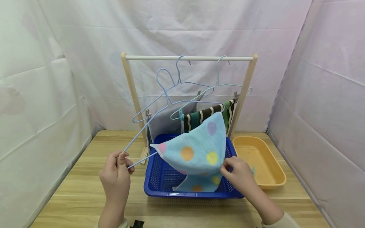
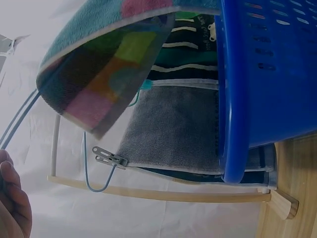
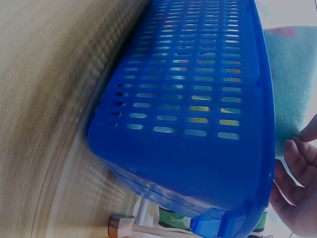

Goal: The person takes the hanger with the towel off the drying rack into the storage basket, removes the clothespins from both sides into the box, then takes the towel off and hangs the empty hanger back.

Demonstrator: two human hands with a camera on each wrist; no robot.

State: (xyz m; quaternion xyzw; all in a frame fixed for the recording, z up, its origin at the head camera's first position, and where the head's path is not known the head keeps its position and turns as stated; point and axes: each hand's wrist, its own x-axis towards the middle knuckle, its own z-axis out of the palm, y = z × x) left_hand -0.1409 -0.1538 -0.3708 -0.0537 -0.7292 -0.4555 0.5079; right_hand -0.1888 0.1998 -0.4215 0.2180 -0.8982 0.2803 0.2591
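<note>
My left hand (image 1: 115, 172) grips a light-blue wire hanger (image 1: 137, 134) by one lower corner, its hook pointing up and away. A light-blue towel with coloured dots (image 1: 196, 147) lies over the hanger's lower bar, and its lower end hangs into a blue plastic basket (image 1: 192, 194). My right hand (image 1: 239, 172) pinches the towel's right edge between thumb and fingers, above the basket's right side. In the left wrist view the towel (image 2: 133, 54) folds over the bar, with my left hand (image 2: 14, 198) at the hanger. The right wrist view shows my right hand (image 3: 299, 178) by the basket rim.
Behind the basket stands a wooden rack with a white rail (image 1: 159, 58). From its hangers a grey towel (image 1: 169, 118) and a dark green striped towel (image 1: 203, 116) hang by clips. A yellow tray (image 1: 266, 161) with a small teal clip sits to the right.
</note>
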